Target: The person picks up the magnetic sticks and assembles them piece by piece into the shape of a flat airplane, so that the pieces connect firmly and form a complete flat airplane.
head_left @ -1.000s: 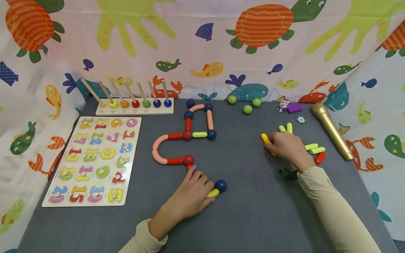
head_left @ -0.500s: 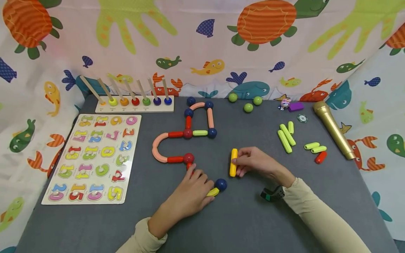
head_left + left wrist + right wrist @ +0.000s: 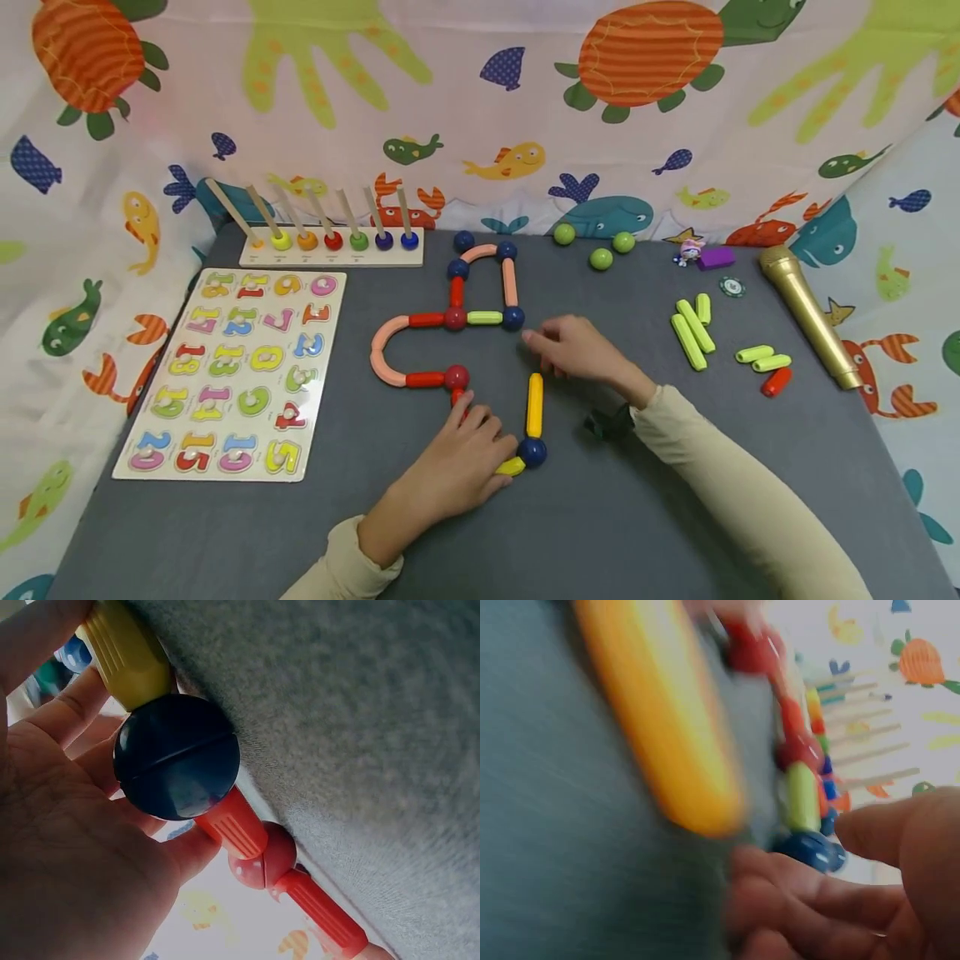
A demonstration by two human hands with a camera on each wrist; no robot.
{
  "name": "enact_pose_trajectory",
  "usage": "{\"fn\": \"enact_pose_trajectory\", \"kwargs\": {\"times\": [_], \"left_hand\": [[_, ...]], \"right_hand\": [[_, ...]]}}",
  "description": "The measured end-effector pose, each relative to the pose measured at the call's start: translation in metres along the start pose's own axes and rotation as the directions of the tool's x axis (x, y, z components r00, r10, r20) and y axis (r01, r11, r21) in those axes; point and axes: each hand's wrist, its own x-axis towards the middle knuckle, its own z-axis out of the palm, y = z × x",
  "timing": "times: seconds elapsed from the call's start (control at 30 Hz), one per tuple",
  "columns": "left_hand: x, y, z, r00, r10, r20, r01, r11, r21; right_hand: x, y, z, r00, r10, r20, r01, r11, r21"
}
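Child's play corner, number puzzle (image 3: 236, 381), sea-animal curtain (image 3: 487, 112)

Bench (image 3: 570, 542): open at the near middle
Straight yellow stick (image 3: 535, 404): lying between left grip (image 3: 463, 454) and right grip (image 3: 577, 348)
Red ball (image 3: 457, 377): gap toward straight yellow stick
Green sticks (image 3: 696, 327): obstacle, right of open stretch
Number board (image 3: 232, 396): obstacle at left

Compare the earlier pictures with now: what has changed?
The right hand brought the long yellow rod leftward, set its near end against the blue ball by the left hand and let go. The left hand, number board and microphone stayed put.
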Motion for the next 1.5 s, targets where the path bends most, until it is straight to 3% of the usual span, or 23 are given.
{"fn": "enact_pose_trajectory", "kwargs": {"times": [0.1,0.17,0.27,0.4,0.47,0.53,0.63,0.73,0.87,1.03,1.17,1.27,1.5], "left_hand": [[-0.002,-0.001,0.002,1.0,-0.006,0.022,0.006,1.0,-0.005],[-0.002,-0.001,0.002,0.999,-0.006,0.04,0.006,1.0,-0.009],[-0.001,-0.001,0.001,0.998,-0.008,0.064,0.009,1.0,-0.02],[0.0,-0.003,0.001,0.997,-0.007,0.073,0.007,1.0,-0.01],[-0.002,-0.005,0.002,0.998,-0.017,0.065,0.017,1.0,0.002],[-0.002,-0.005,0.003,0.999,-0.028,0.045,0.028,1.0,0.005],[-0.001,-0.002,0.003,0.999,-0.039,0.012,0.039,0.999,-0.018],[0.003,0.002,0.002,0.999,-0.039,0.013,0.04,0.999,-0.036],[0.016,0.01,-0.008,0.993,-0.073,0.091,0.078,0.996,-0.053],[0.044,0.02,-0.017,0.97,-0.143,0.195,0.163,0.983,-0.086],[0.054,0.031,-0.017,0.942,-0.212,0.261,0.245,0.964,-0.1],[0.054,0.037,-0.015,0.929,-0.259,0.265,0.295,0.95,-0.106],[0.054,0.044,-0.014,0.949,-0.267,0.169,0.29,0.949,-0.128]], "right_hand": [[0.042,-0.021,-0.008,0.975,-0.129,-0.179,0.097,0.98,-0.174],[0.073,-0.036,-0.014,0.947,-0.24,-0.211,0.174,0.941,-0.29],[0.116,-0.059,-0.024,0.935,-0.328,-0.135,0.241,0.867,-0.437],[0.165,-0.075,-0.029,0.96,-0.28,0.008,0.235,0.789,-0.568],[0.184,-0.077,-0.024,0.964,-0.261,0.05,0.239,0.771,-0.59],[0.192,-0.078,-0.022,0.966,-0.249,0.064,0.241,0.792,-0.561],[0.183,-0.077,-0.027,0.967,-0.253,0.029,0.238,0.854,-0.463],[0.156,-0.073,-0.037,0.964,-0.267,-0.002,0.248,0.897,-0.366],[0.101,-0.052,-0.049,0.963,-0.268,-0.017,0.252,0.924,-0.289],[0.036,-0.005,-0.048,0.988,-0.148,-0.048,0.139,0.978,-0.154],[0.008,0.021,-0.03,0.996,-0.09,0.006,0.09,0.993,-0.08],[-0.001,0.025,-0.017,0.995,-0.092,0.024,0.093,0.995,-0.045],[-0.013,0.017,-0.003,0.989,-0.142,0.025,0.143,0.99,-0.016]]}}
